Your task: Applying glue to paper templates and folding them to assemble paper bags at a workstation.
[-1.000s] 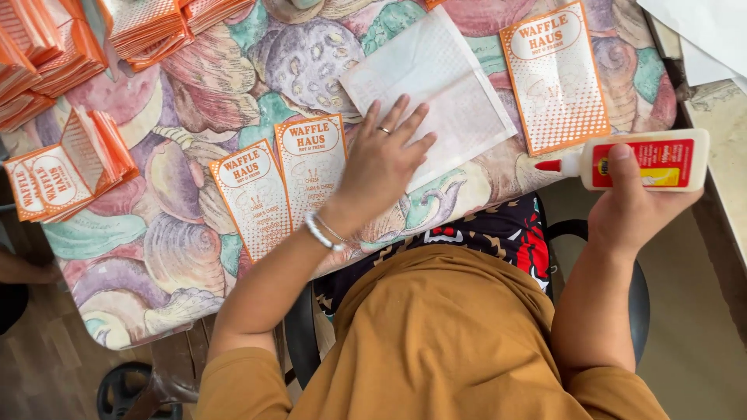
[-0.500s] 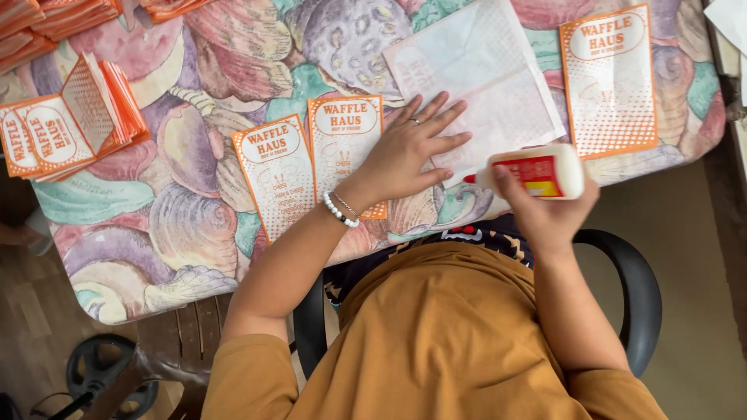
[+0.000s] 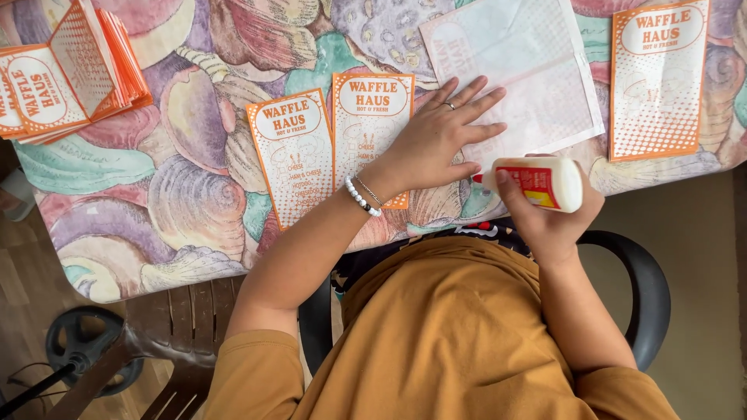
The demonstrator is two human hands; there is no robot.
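Note:
My left hand (image 3: pixel 440 138) lies flat, fingers spread, on the lower left corner of a white unfolded paper sheet (image 3: pixel 537 85) on the table. My right hand (image 3: pixel 552 214) grips a white glue bottle (image 3: pixel 541 183) with a red label, its tip pointing left at the sheet's near edge, close to my left thumb. Two orange-and-white printed paper bags (image 3: pixel 331 140) lie side by side just left of my left hand. A beaded bracelet sits on my left wrist.
A table covered by a seashell-patterned cloth (image 3: pixel 179 194) holds a stack of orange bags (image 3: pixel 70 74) at far left and one more orange bag (image 3: pixel 657 78) at right. I sit in a black chair (image 3: pixel 650 288); a brown plastic chair (image 3: pixel 167 342) stands lower left.
My right hand has carried the glue bottle leftward from the table's right side to the sheet's near edge. My left hand has stayed pressed on the white sheet.

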